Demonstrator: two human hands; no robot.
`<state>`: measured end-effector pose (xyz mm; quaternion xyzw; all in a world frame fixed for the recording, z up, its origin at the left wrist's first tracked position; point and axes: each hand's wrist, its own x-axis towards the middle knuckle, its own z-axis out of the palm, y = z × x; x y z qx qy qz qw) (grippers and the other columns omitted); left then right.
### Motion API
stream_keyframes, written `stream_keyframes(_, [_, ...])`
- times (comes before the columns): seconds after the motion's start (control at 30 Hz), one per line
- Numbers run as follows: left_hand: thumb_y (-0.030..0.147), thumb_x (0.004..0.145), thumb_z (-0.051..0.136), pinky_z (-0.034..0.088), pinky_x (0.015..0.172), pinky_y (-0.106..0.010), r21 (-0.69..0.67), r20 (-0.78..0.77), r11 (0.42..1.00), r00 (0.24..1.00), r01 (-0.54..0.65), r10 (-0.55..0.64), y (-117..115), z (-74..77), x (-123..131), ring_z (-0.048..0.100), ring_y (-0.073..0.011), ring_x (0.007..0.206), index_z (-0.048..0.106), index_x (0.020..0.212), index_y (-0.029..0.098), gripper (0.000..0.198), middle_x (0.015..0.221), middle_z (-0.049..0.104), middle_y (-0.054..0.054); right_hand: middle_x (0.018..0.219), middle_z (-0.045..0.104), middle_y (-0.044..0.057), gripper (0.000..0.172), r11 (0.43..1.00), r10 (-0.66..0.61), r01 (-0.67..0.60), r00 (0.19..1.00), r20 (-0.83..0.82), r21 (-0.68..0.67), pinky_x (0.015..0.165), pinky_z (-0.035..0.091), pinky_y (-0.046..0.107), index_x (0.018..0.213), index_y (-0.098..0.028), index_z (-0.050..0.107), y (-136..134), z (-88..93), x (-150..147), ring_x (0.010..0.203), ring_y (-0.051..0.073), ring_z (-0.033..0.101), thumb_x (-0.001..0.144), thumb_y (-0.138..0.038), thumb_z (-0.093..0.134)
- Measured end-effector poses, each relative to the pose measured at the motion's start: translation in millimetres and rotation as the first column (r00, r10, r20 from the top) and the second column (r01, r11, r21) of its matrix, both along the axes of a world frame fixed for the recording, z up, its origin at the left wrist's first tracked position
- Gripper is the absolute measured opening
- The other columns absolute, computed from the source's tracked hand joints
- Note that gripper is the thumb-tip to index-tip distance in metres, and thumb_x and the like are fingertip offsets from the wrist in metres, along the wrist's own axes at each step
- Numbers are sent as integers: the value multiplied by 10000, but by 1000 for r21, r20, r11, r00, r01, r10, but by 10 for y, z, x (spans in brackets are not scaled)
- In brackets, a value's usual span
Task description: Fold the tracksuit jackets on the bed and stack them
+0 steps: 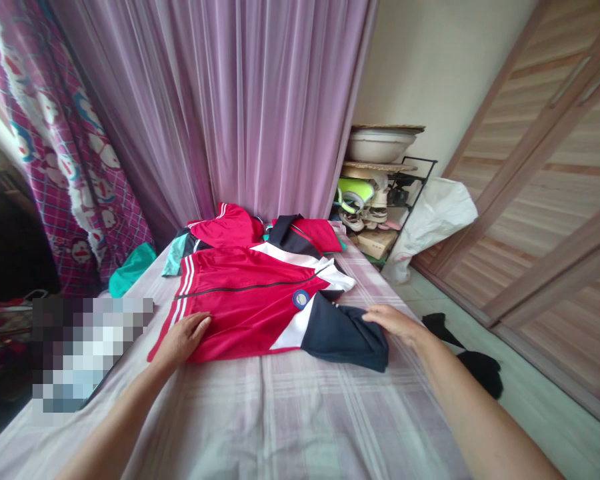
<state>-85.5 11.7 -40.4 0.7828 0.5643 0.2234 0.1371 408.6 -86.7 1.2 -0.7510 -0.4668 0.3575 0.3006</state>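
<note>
A red zip-up jacket lies spread on the bed, with white panels, dark sleeves, a round blue badge and white stripes along its hem. My left hand rests on the jacket near the hem, its fingers stretched out flat on the red cloth. At the near dark sleeve, folded back beside the body, my right hand has its fingertips closed on the edge. The far dark sleeve reaches toward the curtain.
More red clothing lies at the bed's far end. A teal cloth hangs at the left edge, near a blurred-out object. Right of the bed stand a shoe rack, a white bag and a wooden wardrobe. Black cloth lies on the floor.
</note>
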Motion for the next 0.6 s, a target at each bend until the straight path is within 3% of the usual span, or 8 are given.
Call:
stream_keyframes(0.07, [586,878,355,507,985,-348,3,22,1000,1000,22,-22,-13,-17,-12,674,-246,1086,727,1058,234,543,1159,739,-67,830,712,61,269,954,-224,241,968,-111,176,658,521,281,855,-186,667,-10,34,26,822,227,672,746,-426,615])
stream_keyframes(0.13, [580,882,359,501,994,-347,3,47,1000,999,22,-22,-28,-41,-27,669,-240,1092,719,1081,235,537,1169,735,-60,919,721,93,364,794,-453,500,866,-212,346,672,538,297,1025,-172,648,-49,47,88,869,242,677,817,-442,520])
stream_keyframes(0.2, [579,883,361,504,988,-344,15,70,1000,997,-25,24,-51,-62,-42,670,-240,1087,708,1107,234,538,1172,734,-56,905,723,116,447,672,-577,605,790,-210,427,663,548,321,1119,-154,630,-100,40,152,879,268,682,864,-477,454])
stream_keyframes(0.23, [577,883,361,505,985,-343,30,82,998,995,-58,56,-65,-70,-49,670,-241,1087,701,1120,231,540,1179,731,-58,863,723,121,459,683,-589,592,793,-156,428,651,549,331,1110,-153,643,-123,30,175,868,283,685,869,-495,453])
stream_keyframes(0.3, [569,887,358,503,988,-343,69,106,990,988,-119,112,-98,-83,-63,667,-245,1094,690,1141,222,543,1206,720,-65,767,714,120,411,782,-551,514,835,3,353,631,544,340,997,-170,686,-156,3,194,815,293,689,861,-507,495])
stream_keyframes(0.4, [557,890,368,498,995,-341,113,128,982,982,-151,136,-143,-110,-86,666,-245,1101,686,1138,224,524,1222,712,-65,720,710,95,287,916,-399,386,904,154,110,589,524,304,855,-190,679,-168,-62,161,701,238,688,870,-424,513])
stream_keyframes(0.5, [553,885,382,516,970,-336,118,119,984,986,-132,118,-163,-145,-108,679,-241,1075,695,1115,238,500,1187,728,-54,720,714,69,221,962,-218,254,934,284,-96,535,475,253,794,-182,644,-158,-138,112,592,170,660,881,-316,492])
stream_keyframes(0.6, [553,884,385,521,960,-336,98,113,988,988,-117,106,-170,-167,-120,681,-239,1066,695,1117,238,500,1180,731,-52,731,727,90,278,965,-71,167,906,416,-201,556,460,265,688,-181,630,-174,-137,100,571,167,653,892,-324,507])
